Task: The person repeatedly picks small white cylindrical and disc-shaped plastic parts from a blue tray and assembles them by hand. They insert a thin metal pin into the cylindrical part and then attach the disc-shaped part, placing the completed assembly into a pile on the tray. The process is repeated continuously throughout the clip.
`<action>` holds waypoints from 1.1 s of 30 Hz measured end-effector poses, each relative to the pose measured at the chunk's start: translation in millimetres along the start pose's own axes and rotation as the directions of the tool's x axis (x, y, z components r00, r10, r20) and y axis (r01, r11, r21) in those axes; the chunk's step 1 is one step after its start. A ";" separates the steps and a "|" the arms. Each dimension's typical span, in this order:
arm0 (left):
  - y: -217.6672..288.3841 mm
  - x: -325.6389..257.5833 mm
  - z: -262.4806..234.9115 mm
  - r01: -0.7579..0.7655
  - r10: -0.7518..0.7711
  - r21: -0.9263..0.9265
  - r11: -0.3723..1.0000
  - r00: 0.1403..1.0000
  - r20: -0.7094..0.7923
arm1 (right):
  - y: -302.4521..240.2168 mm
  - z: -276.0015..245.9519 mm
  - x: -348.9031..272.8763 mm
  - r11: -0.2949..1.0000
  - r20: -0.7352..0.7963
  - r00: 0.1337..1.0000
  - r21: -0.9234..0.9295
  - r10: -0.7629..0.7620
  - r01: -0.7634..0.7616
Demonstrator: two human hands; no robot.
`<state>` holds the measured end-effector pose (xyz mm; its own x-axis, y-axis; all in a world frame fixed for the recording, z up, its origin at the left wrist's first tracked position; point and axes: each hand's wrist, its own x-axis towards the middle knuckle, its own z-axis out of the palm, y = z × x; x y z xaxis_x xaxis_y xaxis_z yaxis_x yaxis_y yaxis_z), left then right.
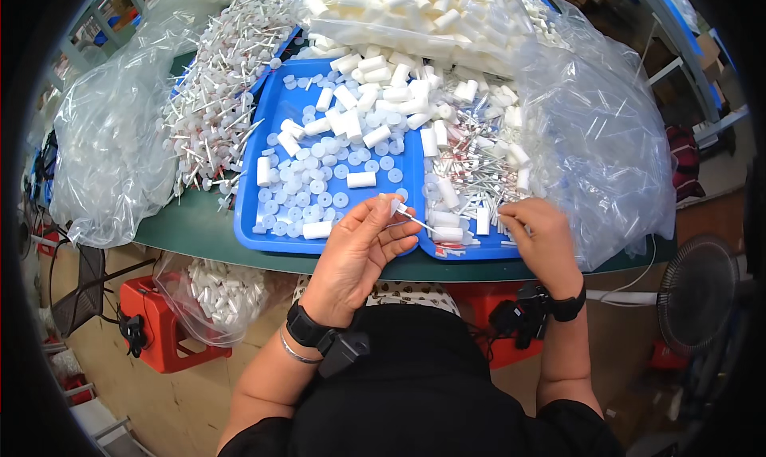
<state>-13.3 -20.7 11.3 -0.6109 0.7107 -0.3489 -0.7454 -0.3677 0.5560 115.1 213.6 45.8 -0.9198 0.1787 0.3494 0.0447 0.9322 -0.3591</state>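
Observation:
In front of me, my left hand (359, 245) pinches a thin white stick (418, 221) near a small white piece at its end. The stick points down to the right, over the gap between two blue trays. My right hand (544, 237) hovers at the near right side of the right blue tray (495, 253), thumb and fingertips drawn together; whatever they hold is too small to make out. Thin pins and sticks (476, 170), some with red parts, heap up in that tray beside white cylinders (448, 192). Translucent round discs (311, 189) and more cylinders fill the left blue tray (244, 209).
A pile of sticks with discs (219, 82) rises at the left. Clear plastic bags (112, 154) flank the trays, and a big bag of white cylinders (423, 14) lies behind. Below the green table (191, 229) stand a red stool (155, 329) and, rightward, a fan (696, 293).

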 end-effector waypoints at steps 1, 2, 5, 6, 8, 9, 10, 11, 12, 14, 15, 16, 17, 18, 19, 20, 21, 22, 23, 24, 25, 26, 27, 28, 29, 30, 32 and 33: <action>-0.8 0.5 0.3 0.004 -0.004 0.006 1.000 1.000 0.011 | 0.5 2.0 -0.7 1.000 0.019 1.000 -0.012 0.004 -0.003; -2.1 1.0 0.7 0.005 -0.005 0.018 1.000 1.000 0.006 | -2.5 5.2 0.3 1.000 0.038 0.999 -0.025 0.007 -0.006; -6.8 1.7 2.5 0.013 -0.013 0.041 0.999 1.000 -0.006 | -9.8 18.1 4.9 0.998 0.045 0.999 -0.058 -0.022 0.025; -7.7 1.8 2.7 0.016 -0.016 0.046 0.999 1.000 -0.005 | -12.3 21.6 8.5 0.996 0.060 0.997 -0.073 -0.045 0.049; -8.7 1.8 3.2 0.019 -0.019 0.051 0.998 1.000 0.000 | -10.5 29.4 12.7 0.983 0.102 0.992 -0.161 -0.069 0.085; -9.0 1.6 2.9 0.019 -0.019 0.051 0.999 1.000 0.002 | -6.4 36.8 13.8 0.968 0.131 0.989 -0.231 -0.071 0.100; -9.1 1.4 2.9 0.018 -0.019 0.051 0.999 1.000 0.004 | -4.4 40.6 14.4 0.947 0.159 0.985 -0.301 -0.070 0.116; -9.1 1.2 3.2 0.019 -0.020 0.049 0.999 1.000 0.002 | -4.6 40.5 14.6 0.943 0.161 0.984 -0.309 -0.075 0.122; -8.8 1.0 2.9 0.017 -0.017 0.044 0.999 1.000 -0.003 | -4.9 41.2 16.2 0.940 0.166 0.983 -0.315 -0.084 0.133; -9.0 1.1 2.5 0.020 -0.020 0.027 0.999 1.000 -0.006 | -5.3 41.3 18.0 0.961 0.115 0.988 -0.246 -0.103 0.129; -10.1 2.0 2.1 0.024 -0.024 0.011 1.000 1.000 -0.003 | -5.6 40.4 17.7 0.978 0.060 0.992 -0.170 -0.111 0.120; -10.4 2.7 2.0 0.028 -0.028 -0.004 1.000 1.000 0.000 | -7.1 39.5 17.4 0.989 0.005 0.994 -0.092 -0.113 0.113; -9.7 3.1 2.9 0.019 -0.019 -0.011 1.000 1.000 -0.006 | -11.5 37.0 17.4 0.997 0.010 0.996 -0.003 -0.083 0.083; -10.2 3.5 4.3 0.014 -0.015 -0.020 1.000 1.000 -0.010 | -17.5 32.1 15.7 0.995 0.021 0.999 0.082 -0.050 0.048; -10.2 3.8 5.5 0.010 -0.011 -0.029 1.000 1.000 -0.015 | -22.7 28.4 14.2 0.986 0.034 0.999 0.166 -0.017 0.011; -9.6 4.0 6.4 0.004 -0.004 -0.036 0.999 1.000 -0.014 | -26.3 27.4 13.1 0.970 0.038 0.999 0.240 -0.033 0.023; -8.6 4.0 8.3 0.000 -0.001 -0.039 0.999 1.000 -0.011 | -30.0 26.1 11.9 0.966 0.035 0.999 0.258 -0.040 0.030; -8.5 4.1 9.3 -0.004 0.003 -0.043 0.999 1.000 -0.009 | -33.5 25.1 11.0 0.961 0.032 0.998 0.276 -0.047 0.036; -9.5 4.4 9.6 -0.007 0.007 -0.042 0.999 1.000 -0.005 | -35.8 23.8 10.3 0.955 0.029 0.998 0.293 -0.054 0.043; -9.8 4.6 9.6 -0.013 0.013 -0.041 0.999 1.000 -0.003 | -37.5 22.5 10.7 0.953 0.030 0.998 0.299 -0.054 0.043; -10.2 4.6 9.6 -0.019 0.019 -0.040 0.999 1.000 -0.002 | -39.0 21.3 11.0 0.951 0.032 0.998 0.306 -0.055 0.042; -10.3 4.5 9.7 -0.024 0.024 -0.037 0.999 1.000 -0.003 | -39.8 21.0 11.1 0.949 0.034 0.998 0.312 -0.056 0.042; -10.5 4.5 9.8 -0.028 0.028 -0.035 0.999 1.000 -0.003 | -40.0 21.6 10.9 0.948 0.026 0.997 0.314 -0.066 0.055; -10.7 4.4 9.7 -0.034 0.033 -0.032 0.999 0.999 -0.004 | -39.9 22.7 10.5 0.946 0.018 0.997 0.316 -0.077 0.067; -11.4 4.4 8.9 -0.041 0.041 -0.025 0.999 0.999 -0.005 | -39.8 23.9 10.3 0.945 0.010 0.996 0.319 -0.088 0.080; -12.6 4.7 7.6 -0.049 0.049 -0.017 0.999 0.999 -0.006 | -39.1 25.2 10.9 0.944 -0.012 0.993 0.308 -0.119 0.117; -15.1 4.4 6.1 -0.057 0.057 0.012 0.998 0.998 0.001 | -37.8 27.3 12.9 0.940 -0.056 0.982 0.283 -0.182 0.190; -16.8 4.0 5.8 -0.057 0.057 0.033 0.998 0.998 0.010 | -38.9 28.3 12.9 0.938 -0.051 0.984 0.297 -0.172 0.180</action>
<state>-1.6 -8.1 4.9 -0.6496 0.6946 -0.3091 -0.6998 -0.3875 0.6000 90.5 170.7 39.7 -0.8924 0.0316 0.4501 -0.2391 0.8129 -0.5311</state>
